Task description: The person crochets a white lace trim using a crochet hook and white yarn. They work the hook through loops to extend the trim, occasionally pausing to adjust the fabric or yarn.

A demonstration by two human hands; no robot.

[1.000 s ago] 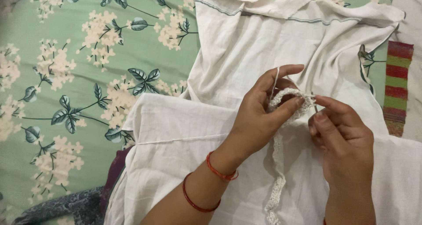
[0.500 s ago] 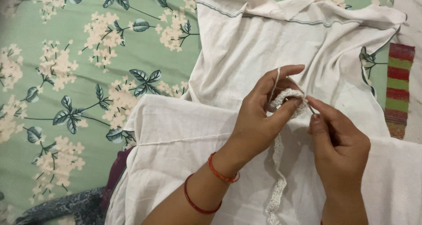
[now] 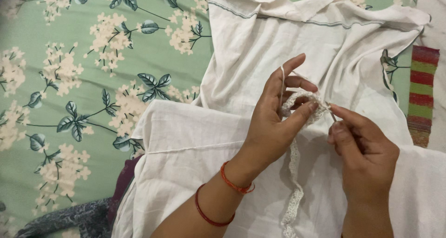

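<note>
Green floral bedsheet [image 3: 69, 103], left hand [image 3: 274, 122] pinching crochet lace strip [image 3: 293, 182] (trailing toward viewer), right hand [image 3: 362, 149] gripping hook [image 3: 331, 114].

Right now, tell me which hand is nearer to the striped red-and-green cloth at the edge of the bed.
The right hand. It works just beside the striped cloth, pinching a thin hook at the crochet lace strip. The left hand holds the lace farther from it, toward the middle of the white fabric.
</note>
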